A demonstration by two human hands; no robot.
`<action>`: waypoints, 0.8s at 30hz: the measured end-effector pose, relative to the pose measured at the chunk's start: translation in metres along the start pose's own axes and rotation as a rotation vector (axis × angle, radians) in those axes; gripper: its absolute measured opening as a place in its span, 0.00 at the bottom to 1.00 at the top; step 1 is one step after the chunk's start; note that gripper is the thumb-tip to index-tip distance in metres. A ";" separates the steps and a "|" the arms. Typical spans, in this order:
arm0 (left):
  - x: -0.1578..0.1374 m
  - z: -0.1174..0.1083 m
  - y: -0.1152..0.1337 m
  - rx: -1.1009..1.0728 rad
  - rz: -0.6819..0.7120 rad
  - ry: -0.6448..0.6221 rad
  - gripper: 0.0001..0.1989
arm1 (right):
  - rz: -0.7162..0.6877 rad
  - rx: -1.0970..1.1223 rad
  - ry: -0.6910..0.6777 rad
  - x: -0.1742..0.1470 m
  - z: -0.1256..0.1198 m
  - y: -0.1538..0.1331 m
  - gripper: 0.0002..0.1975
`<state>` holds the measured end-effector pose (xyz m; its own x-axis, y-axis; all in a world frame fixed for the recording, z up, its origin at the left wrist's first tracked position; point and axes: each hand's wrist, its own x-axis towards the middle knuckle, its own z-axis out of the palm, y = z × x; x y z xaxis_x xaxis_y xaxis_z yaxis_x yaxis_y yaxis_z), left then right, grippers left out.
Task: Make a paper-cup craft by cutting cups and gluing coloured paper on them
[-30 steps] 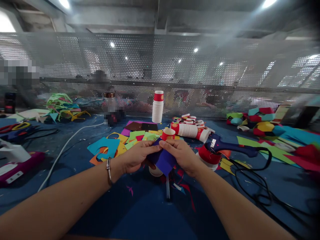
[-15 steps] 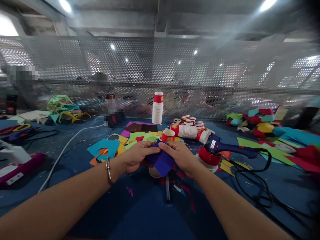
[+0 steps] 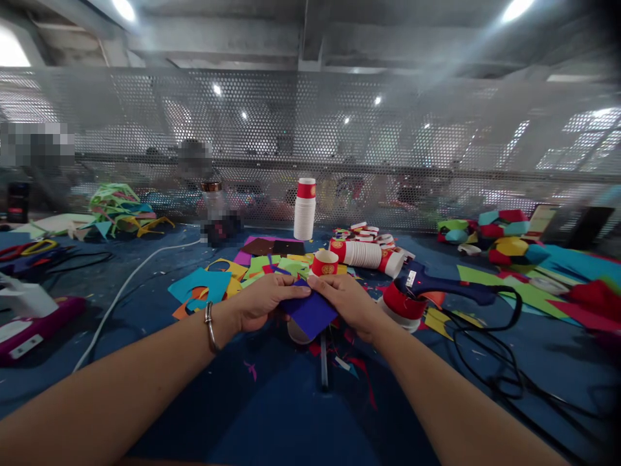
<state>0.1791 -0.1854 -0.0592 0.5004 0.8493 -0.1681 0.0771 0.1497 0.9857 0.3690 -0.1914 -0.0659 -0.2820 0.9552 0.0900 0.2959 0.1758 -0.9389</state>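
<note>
A piece of dark blue paper (image 3: 313, 312) is held between my two hands above the table. My left hand (image 3: 264, 301) pinches its upper left edge, thumb on top. On the other side, my right hand (image 3: 347, 303) grips the upper right edge with its thumb close to the left one. Below the paper, partly covered by it, is a pale round thing (image 3: 297, 332), and a clear stick-like object (image 3: 324, 366) lies nearby. Just beyond my fingers stands a red and white paper cup (image 3: 324, 263).
A stack of paper cups (image 3: 305, 210) stands at the back, another cup stack (image 3: 361, 254) lies sideways. A dark blue glue gun (image 3: 446, 286) rests on a red and white cup (image 3: 398, 309), its black cord (image 3: 504, 362) looping right. Cut blue paper (image 3: 201, 285) and scissors (image 3: 36, 249) lie left.
The blue paper's loose lower part has shifted slightly up and flattened, and a narrow blue strip now shows above my left fingers. Both hands keep nearly the same place.
</note>
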 end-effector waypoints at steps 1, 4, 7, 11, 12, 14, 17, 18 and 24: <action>-0.001 -0.002 0.002 0.038 -0.005 -0.005 0.18 | 0.000 -0.004 0.004 0.000 0.000 0.000 0.25; -0.005 -0.015 0.012 0.188 -0.018 -0.017 0.17 | 0.005 -0.033 0.031 0.000 -0.002 0.000 0.26; -0.009 -0.046 0.023 0.383 -0.022 0.000 0.15 | 0.011 -0.071 0.075 0.001 -0.006 0.002 0.26; -0.012 -0.095 0.033 0.679 -0.025 0.033 0.13 | 0.013 -0.123 0.142 0.004 -0.010 0.004 0.27; -0.013 -0.105 0.034 0.743 -0.030 0.024 0.11 | 0.013 -0.138 0.157 0.004 -0.011 0.005 0.27; -0.015 -0.120 0.036 0.850 -0.035 0.005 0.09 | 0.007 -0.165 0.183 0.005 -0.012 0.005 0.27; -0.018 -0.133 0.039 0.948 -0.035 0.014 0.11 | -0.010 -0.206 0.211 0.005 -0.013 0.003 0.27; -0.019 -0.135 0.040 0.965 -0.031 0.025 0.12 | -0.017 -0.220 0.219 0.005 -0.013 0.003 0.27; -0.029 -0.141 0.047 0.991 0.013 0.023 0.16 | -0.060 -0.301 0.259 0.004 -0.016 0.001 0.27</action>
<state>0.0464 -0.1315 -0.0092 0.4907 0.8589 -0.1469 0.7632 -0.3423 0.5481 0.3828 -0.1837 -0.0608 -0.0785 0.9628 0.2585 0.5508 0.2580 -0.7937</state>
